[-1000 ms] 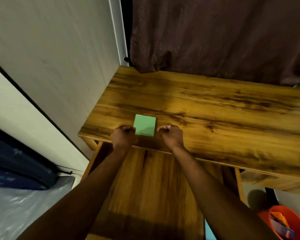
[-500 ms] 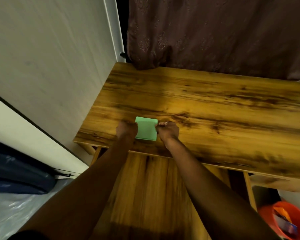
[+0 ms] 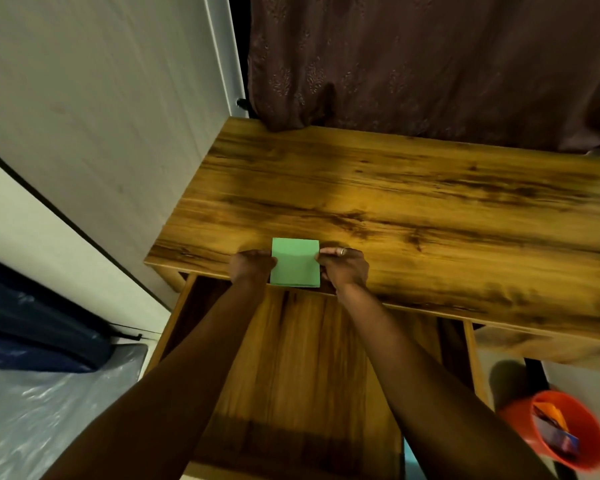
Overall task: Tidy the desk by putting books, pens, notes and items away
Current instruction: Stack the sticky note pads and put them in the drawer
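A green pad of sticky notes [image 3: 295, 262] is at the front edge of the wooden desk [image 3: 413, 209], its near edge reaching over the open drawer. My left hand [image 3: 252, 266] grips its left side and my right hand [image 3: 343, 268], with a ring on one finger, grips its right side. The pad looks slightly lifted and tilted towards me. Below it the wooden drawer [image 3: 302, 368] is pulled out, and my forearms cross over it.
A brown curtain [image 3: 430, 64] hangs behind the desk. A pale wardrobe panel [image 3: 101, 98] stands to the left. An orange bucket [image 3: 568, 431] with wrappers sits on the floor at the right. A dark bag [image 3: 32, 323] and plastic sheet [image 3: 49, 410] lie at the left.
Both hands closed in on the green pad from its sides, took hold of it and drew it towards me, past the desk's front edge over the drawer.
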